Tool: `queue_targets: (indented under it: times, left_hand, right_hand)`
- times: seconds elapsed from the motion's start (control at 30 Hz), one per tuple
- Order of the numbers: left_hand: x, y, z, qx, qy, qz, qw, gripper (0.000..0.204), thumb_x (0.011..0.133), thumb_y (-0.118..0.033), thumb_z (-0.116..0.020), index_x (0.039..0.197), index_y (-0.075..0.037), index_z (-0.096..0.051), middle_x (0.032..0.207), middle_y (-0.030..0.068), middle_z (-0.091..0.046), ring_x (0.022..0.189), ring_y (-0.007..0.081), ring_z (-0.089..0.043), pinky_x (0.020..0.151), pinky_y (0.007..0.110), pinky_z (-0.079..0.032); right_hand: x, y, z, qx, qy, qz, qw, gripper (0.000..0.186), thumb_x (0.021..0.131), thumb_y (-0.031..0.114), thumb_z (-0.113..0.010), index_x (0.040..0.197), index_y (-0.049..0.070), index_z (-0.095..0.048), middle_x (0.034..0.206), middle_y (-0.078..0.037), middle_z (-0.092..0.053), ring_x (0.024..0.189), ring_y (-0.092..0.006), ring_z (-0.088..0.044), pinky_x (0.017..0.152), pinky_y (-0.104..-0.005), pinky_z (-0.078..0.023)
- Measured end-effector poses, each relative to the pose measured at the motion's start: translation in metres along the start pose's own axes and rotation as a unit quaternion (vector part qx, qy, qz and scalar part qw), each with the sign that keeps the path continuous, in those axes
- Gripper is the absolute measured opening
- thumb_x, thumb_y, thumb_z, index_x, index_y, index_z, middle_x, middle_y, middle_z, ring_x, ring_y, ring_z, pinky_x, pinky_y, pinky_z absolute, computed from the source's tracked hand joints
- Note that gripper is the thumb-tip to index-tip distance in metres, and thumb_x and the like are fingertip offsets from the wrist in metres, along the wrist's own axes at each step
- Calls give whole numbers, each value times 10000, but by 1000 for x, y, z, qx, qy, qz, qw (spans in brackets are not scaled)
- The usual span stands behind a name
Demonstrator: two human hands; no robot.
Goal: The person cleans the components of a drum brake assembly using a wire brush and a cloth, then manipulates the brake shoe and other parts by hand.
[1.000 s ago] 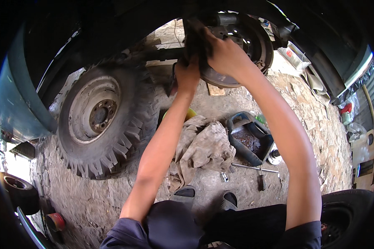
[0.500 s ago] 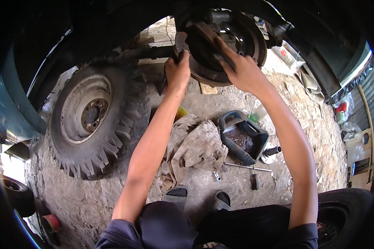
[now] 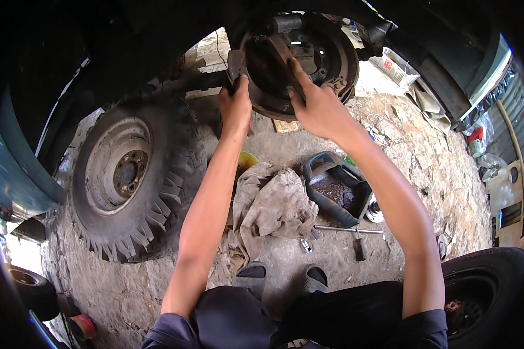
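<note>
At the top centre is a round, dark brake backing plate (image 3: 336, 87) with a cylinder-shaped part (image 3: 286, 23) at its upper edge. My left hand (image 3: 236, 109) is closed round a curved, rusty brake shoe (image 3: 236, 60), held at the plate's left side. A second brown brake shoe (image 3: 282, 50) slants across the front of the plate. My right hand (image 3: 320, 107) grips its lower part between thumb and fingers, the index finger stretched along it. Whether either shoe touches the plate, I cannot tell.
A large treaded wheel (image 3: 108, 168) leans at the left. On the rough floor lie a crumpled cloth (image 3: 273, 203), a cut-open black container (image 3: 346, 214), a metal bar (image 3: 350, 231), and a small socket (image 3: 305, 246). Another tyre (image 3: 495, 267) is at lower right. Dark vehicle bodywork hangs overhead.
The view has shifted slightly. Both hands still hold the brake shoes; the right hand and its shoe now sit a little closer to the left hand.
</note>
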State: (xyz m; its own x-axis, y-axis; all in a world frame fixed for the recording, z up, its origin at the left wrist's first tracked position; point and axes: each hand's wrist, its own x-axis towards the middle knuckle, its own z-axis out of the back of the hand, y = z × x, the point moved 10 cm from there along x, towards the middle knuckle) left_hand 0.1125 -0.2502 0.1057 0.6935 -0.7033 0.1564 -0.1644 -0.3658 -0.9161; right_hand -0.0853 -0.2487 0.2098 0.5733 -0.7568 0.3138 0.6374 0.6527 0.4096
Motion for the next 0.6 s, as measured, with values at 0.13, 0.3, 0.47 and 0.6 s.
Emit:
queue_targets:
  times: [0.13, 0.3, 0.47, 0.6]
  left_hand:
    - [-2, 2, 10, 20, -23, 12, 999, 564, 909, -354, -641, 1199, 124, -567, 1173, 240, -624, 1001, 280, -620, 917, 361, -459]
    - [-17, -29, 11, 79, -41, -25, 996, 534, 912, -332, -634, 1189, 121, -578, 1140, 232, -639, 995, 273, -620, 906, 359, -465]
    - [-14, -10, 1, -7, -25, 23, 999, 533, 907, -333, -642, 1185, 117, -575, 1142, 228, -637, 1017, 268, -611, 915, 358, -458]
    - [5, -1, 20, 20, -46, -2, 999, 561, 907, -336, -645, 1208, 127, -552, 1122, 205, -635, 993, 249, -606, 898, 349, -460]
  right_hand:
    - [-14, 7, -7, -17, 33, -42, 998, 649, 974, 235, -474, 1543, 93, -197, 774, -359, -629, 855, -538, -626, 847, -558, -485]
    - [-64, 2, 2, -48, 105, -118, 986, 667, 982, 230, -448, 1553, 99, -130, 765, -356, -627, 830, -534, -629, 840, -571, -480]
    - [-8, 10, -5, -27, 15, -38, 999, 656, 981, 230, -443, 1550, 94, -145, 790, -359, -632, 839, -540, -627, 841, -576, -479]
    - [-24, 10, -7, -23, 49, -57, 997, 652, 980, 234, -437, 1553, 97, -158, 804, -350, -644, 835, -532, -634, 863, -547, -500]
